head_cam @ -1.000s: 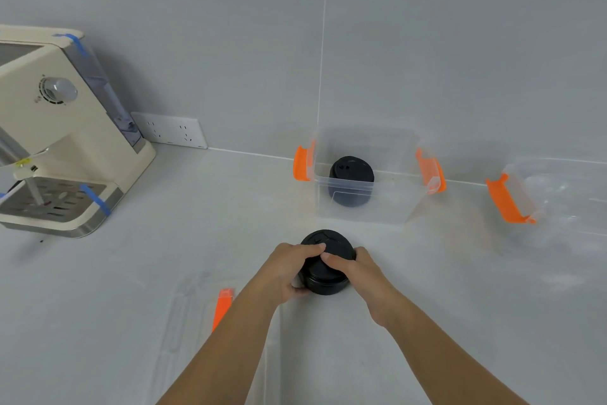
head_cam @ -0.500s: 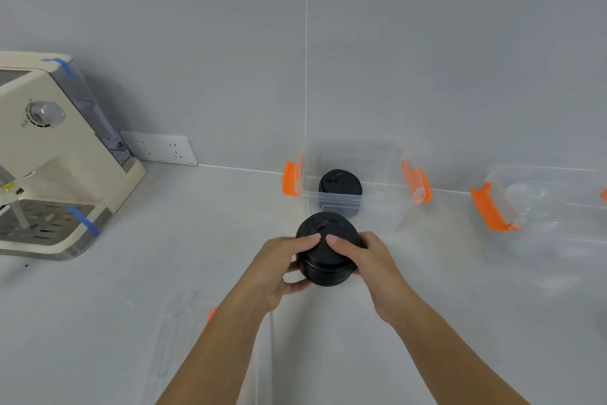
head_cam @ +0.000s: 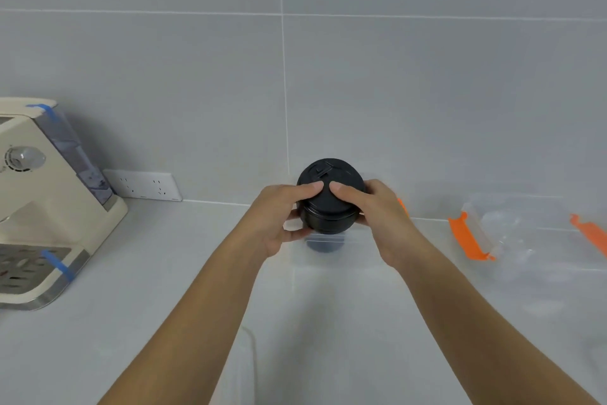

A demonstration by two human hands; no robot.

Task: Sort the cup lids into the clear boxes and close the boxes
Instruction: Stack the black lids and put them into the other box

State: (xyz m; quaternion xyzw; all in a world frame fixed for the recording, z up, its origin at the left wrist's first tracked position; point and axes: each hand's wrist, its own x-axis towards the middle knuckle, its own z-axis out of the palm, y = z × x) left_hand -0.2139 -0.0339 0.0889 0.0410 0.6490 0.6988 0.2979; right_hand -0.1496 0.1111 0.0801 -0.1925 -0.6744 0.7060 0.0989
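A stack of black cup lids (head_cam: 330, 204) is held in the air between both hands. My left hand (head_cam: 279, 220) grips its left side and my right hand (head_cam: 381, 217) its right side, thumbs on top. The stack hangs over the clear box with orange latches (head_cam: 328, 260), which my hands mostly hide. Part of another black lid stack (head_cam: 323, 245) shows through the box's front wall below. A second clear box (head_cam: 512, 234) with orange latches stands open to the right, with clear lids in it.
A cream coffee machine (head_cam: 42, 201) stands at the left on the white counter. A wall socket (head_cam: 144, 186) sits on the grey tiled wall behind. A clear box lid (head_cam: 243, 368) lies on the counter between my forearms.
Both hands lifted the black lid stack off the counter and carried it forward, over the clear box. The view has tilted upward.
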